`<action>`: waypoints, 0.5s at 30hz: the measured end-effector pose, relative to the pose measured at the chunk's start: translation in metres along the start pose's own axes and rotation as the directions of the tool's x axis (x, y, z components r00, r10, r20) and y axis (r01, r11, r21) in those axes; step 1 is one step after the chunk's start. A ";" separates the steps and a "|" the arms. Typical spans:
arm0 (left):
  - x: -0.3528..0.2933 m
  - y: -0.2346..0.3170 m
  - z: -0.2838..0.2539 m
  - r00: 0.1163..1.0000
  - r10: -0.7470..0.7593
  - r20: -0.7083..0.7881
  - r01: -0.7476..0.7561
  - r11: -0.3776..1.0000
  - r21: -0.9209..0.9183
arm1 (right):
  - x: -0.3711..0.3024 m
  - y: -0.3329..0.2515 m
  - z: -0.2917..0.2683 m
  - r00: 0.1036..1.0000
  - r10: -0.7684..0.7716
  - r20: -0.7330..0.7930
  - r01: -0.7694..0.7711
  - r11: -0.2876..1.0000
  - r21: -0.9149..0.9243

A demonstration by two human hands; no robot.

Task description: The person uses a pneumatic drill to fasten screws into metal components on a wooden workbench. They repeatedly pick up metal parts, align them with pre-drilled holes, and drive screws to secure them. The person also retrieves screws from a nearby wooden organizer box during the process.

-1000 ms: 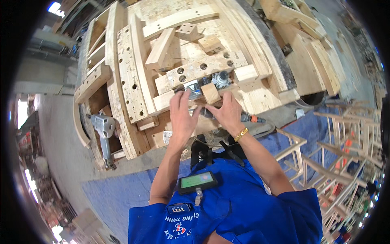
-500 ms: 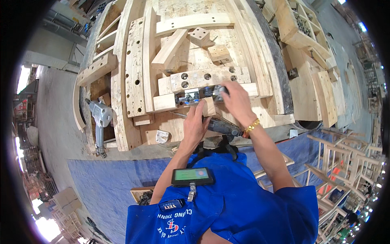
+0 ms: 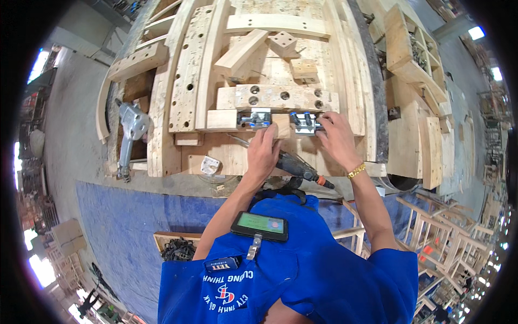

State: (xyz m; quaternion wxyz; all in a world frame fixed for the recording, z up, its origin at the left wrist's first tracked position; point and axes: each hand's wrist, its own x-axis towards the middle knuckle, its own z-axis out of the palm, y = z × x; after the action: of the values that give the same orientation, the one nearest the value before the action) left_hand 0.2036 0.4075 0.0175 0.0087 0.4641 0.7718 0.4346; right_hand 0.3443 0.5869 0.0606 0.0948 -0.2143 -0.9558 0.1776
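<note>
My left hand (image 3: 263, 154) is closed on a small wooden block (image 3: 281, 126), fingers and thumb at its near left side. The block stands between two metal fittings with blue parts. One metal fitting (image 3: 261, 116) lies left of it, in a gap of the wooden frame. My right hand (image 3: 339, 141) has its fingertips on the right end of the other metal fitting (image 3: 306, 123), gripping it. A wooden piece with several bored holes (image 3: 284, 103) lies just beyond both fittings. Below my hands rests a dark power tool (image 3: 295, 166) with an orange end.
A grey metal power tool (image 3: 133, 125) lies on the left. Loose wooden blocks (image 3: 305, 69) and a wooden bar (image 3: 243, 53) sit farther back. A compartmented wooden box (image 3: 402, 40) holds hardware at the far right. Near the bench edge is a small white piece (image 3: 210, 164).
My right hand has moved right and nearer, and the right fitting now lies flat beside the block, more fully visible. My left hand stays on the block. The whole view has shifted slightly.
</note>
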 end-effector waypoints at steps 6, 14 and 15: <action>-0.002 -0.007 0.004 0.993 0.032 -0.111 -0.024 0.997 0.073 | 0.002 -0.024 -0.001 1.000 -0.015 -0.026 0.012 0.996 -0.083; -0.006 0.001 0.013 0.978 0.039 -0.205 -0.016 0.994 0.112 | -0.014 -0.035 0.012 0.999 -0.004 -0.032 0.003 1.000 -0.012; -0.008 0.002 0.011 0.977 0.034 -0.210 -0.010 0.993 0.117 | -0.016 -0.037 0.013 0.997 -0.055 -0.047 0.054 0.999 -0.002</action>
State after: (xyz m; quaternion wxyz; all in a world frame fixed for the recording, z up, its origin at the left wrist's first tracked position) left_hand 0.2137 0.4097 0.0090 -0.1053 0.4234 0.7868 0.4366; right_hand 0.3412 0.5448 0.0605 0.1219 -0.1923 -0.9589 0.1693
